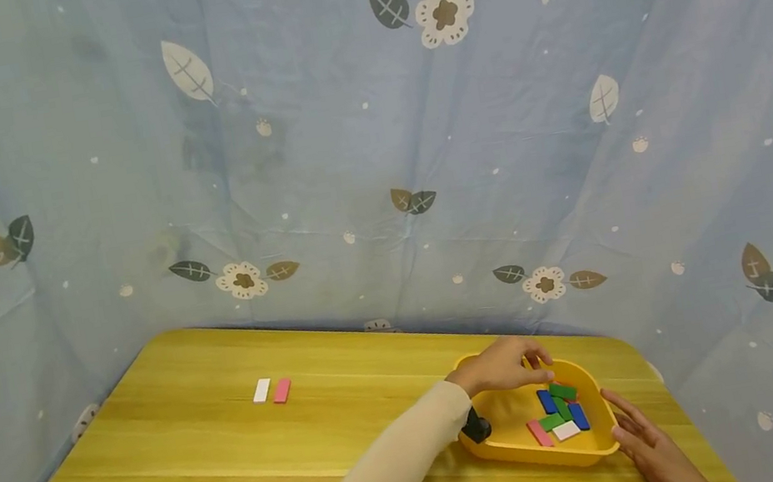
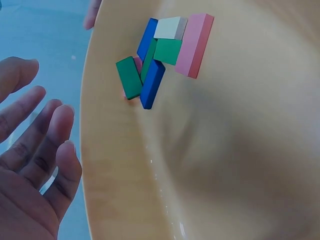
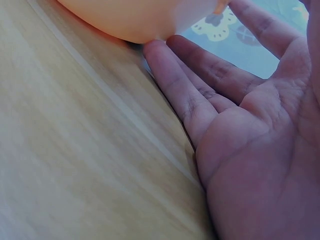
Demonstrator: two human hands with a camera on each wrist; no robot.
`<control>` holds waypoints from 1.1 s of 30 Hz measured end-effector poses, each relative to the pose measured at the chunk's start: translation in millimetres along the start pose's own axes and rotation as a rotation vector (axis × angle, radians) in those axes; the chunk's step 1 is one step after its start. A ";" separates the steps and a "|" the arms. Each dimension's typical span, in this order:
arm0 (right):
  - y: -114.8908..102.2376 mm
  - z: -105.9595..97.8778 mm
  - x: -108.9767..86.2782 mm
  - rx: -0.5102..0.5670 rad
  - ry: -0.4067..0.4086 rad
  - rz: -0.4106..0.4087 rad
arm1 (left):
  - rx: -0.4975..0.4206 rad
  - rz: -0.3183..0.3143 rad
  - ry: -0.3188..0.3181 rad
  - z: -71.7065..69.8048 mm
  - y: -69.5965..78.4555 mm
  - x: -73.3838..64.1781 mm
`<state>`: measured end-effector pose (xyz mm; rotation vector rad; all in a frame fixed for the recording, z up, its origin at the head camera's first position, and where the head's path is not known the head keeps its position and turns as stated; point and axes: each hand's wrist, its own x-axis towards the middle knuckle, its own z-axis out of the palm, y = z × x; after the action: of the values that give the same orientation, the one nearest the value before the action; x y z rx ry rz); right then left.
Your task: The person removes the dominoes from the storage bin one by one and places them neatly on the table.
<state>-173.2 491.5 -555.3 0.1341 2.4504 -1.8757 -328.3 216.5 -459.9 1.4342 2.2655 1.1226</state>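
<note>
My left hand (image 1: 505, 364) hovers over the far side of a yellow tray (image 1: 511, 450), its fingers loosely bent with nothing between them. In the left wrist view that hand (image 2: 35, 150) shows just beyond the tray's wall, apart from the blocks. Several small flat blocks lie heaped toward the tray's right end: a pink block (image 2: 192, 45), a white block (image 1: 567, 431), blue blocks (image 1: 579, 416) and green blocks (image 1: 563, 392). At the right end of the tray, my right hand (image 1: 650, 444) touches the outer wall with nearly straight fingers. Its fingertips (image 3: 156, 47) meet the tray's lower edge.
A white block (image 1: 262, 390) and a pink block (image 1: 282, 391) lie side by side on the wooden table (image 1: 203, 472), far left of the tray. A patterned blue curtain (image 1: 320, 159) hangs behind the table and along its sides.
</note>
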 end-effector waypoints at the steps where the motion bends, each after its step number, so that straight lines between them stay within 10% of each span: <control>1: -0.4 -0.4 0.3 0.002 0.002 0.006 | 0.012 0.006 0.000 0.8 -0.3 1.6; 33: -2.1 3.5 0.1 0.045 0.041 0.040 | 0.121 -0.029 -0.083 20.4 -21.6 21.0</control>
<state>-173.5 487.6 -554.2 0.2242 2.4125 -1.9317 -341.7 239.3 -485.0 1.4577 2.3234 0.9145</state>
